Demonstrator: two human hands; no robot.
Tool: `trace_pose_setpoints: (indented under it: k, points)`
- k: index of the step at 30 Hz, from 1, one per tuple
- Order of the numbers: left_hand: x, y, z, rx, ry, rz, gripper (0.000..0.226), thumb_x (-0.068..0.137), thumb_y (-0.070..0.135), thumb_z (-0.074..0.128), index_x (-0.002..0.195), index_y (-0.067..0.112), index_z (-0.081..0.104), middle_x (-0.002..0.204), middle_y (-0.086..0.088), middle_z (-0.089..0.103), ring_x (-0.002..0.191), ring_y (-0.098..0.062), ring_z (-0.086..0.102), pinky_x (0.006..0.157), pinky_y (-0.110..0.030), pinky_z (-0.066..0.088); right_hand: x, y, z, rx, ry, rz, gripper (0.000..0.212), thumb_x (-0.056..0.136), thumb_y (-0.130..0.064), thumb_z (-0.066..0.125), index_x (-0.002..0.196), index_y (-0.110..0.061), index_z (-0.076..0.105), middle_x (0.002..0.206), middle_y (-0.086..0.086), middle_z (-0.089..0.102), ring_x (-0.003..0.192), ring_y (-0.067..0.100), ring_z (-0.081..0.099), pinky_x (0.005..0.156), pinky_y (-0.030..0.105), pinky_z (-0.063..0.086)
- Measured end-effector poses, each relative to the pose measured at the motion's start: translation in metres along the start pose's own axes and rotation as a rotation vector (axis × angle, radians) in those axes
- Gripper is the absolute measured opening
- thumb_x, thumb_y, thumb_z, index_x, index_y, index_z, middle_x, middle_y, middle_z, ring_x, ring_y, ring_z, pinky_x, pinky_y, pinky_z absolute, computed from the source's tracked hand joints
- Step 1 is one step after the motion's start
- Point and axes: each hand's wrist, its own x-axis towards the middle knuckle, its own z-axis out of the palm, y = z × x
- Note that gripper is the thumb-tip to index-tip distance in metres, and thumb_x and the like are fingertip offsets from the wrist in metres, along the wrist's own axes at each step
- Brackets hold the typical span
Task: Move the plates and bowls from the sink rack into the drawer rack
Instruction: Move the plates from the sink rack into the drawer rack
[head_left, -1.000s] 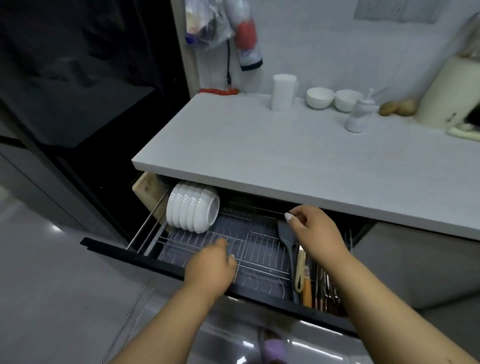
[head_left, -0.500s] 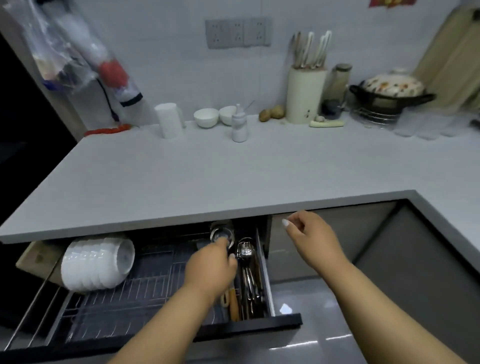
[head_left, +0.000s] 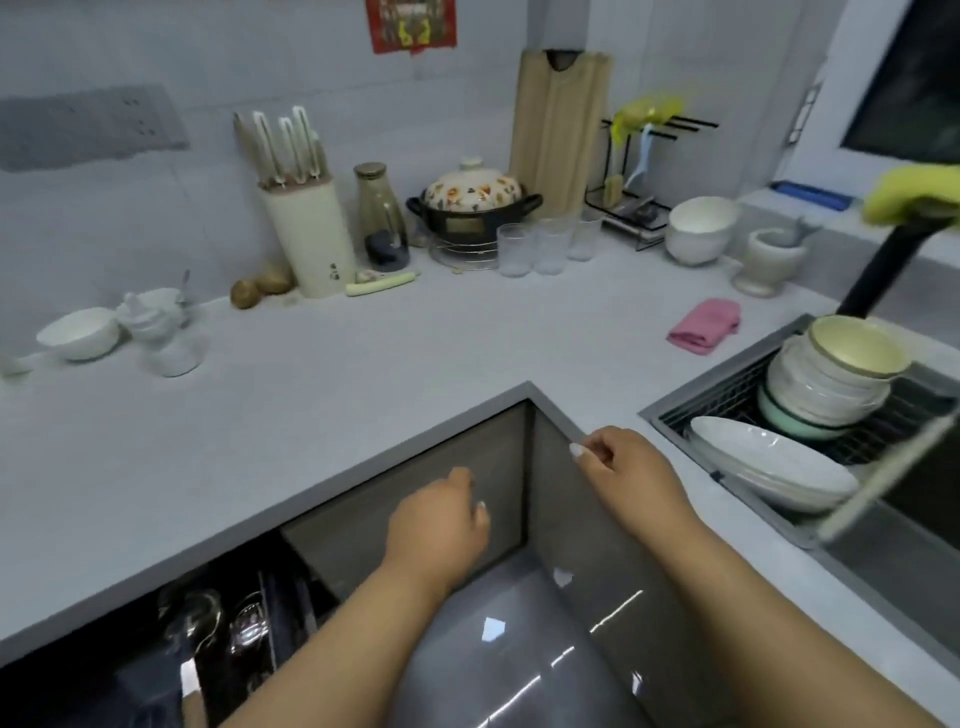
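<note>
So here's where I'm at: both hands are out in front of me over the inside corner of the worktop (head_left: 311, 415), and neither one has anything in it. My left hand (head_left: 441, 525) is loosely curled, fingers tucked in, hovering in front of the grey cabinet fronts. My right hand (head_left: 623, 467) is a bit higher and further right, just by the worktop edge, fingers half bent with thumb and forefinger close together but pinching nothing.

The dishes are all off to my right in the sink rack (head_left: 727, 400). There's a stack of bowls (head_left: 826, 384) sitting in it, mostly white with a cream one on top and a mint-green one at the bottom, leaning a little toward the camera. Right in front of the stack, a big white plate (head_left: 769, 462) lies tilted with its near edge against the rack's front rim. The black tap (head_left: 883, 270) rises behind them with a yellow cloth (head_left: 904, 192) draped over it.

The drawer (head_left: 208, 623) is down at my lower left, open, and I can only make out shiny cutlery in the dark part of it. A pink cloth (head_left: 704, 323) lies on the worktop near the sink, well clear of my hands.
</note>
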Motion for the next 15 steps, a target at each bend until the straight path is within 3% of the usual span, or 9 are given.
trace_pose_setpoints:
  k: [8,15]
  points:
    - [0.055,0.109,0.047,-0.009,-0.085,0.236,0.031,0.094,0.031,0.043,0.12,0.016,0.051,0.101,-0.002,0.065,0.092,-0.024,0.061,0.07,-0.032,0.046,0.019,0.1,-0.064,-0.045,0.151,0.196,0.019,0.092,-0.032,0.052,0.095,-0.016,0.062,0.091,-0.001,0.058,0.085,0.018,0.054,0.068,0.026,0.034]
    - [0.087,0.161,0.074,0.047,-0.126,0.352,0.033,0.094,0.03,0.039,0.121,0.014,0.05,0.099,-0.001,0.065,0.09,-0.023,0.061,0.073,-0.034,0.051,0.025,0.163,-0.084,-0.174,0.206,0.339,0.038,0.092,-0.034,0.056,0.123,-0.013,0.059,0.122,0.005,0.059,0.113,0.021,0.051,0.092,0.03,0.041]
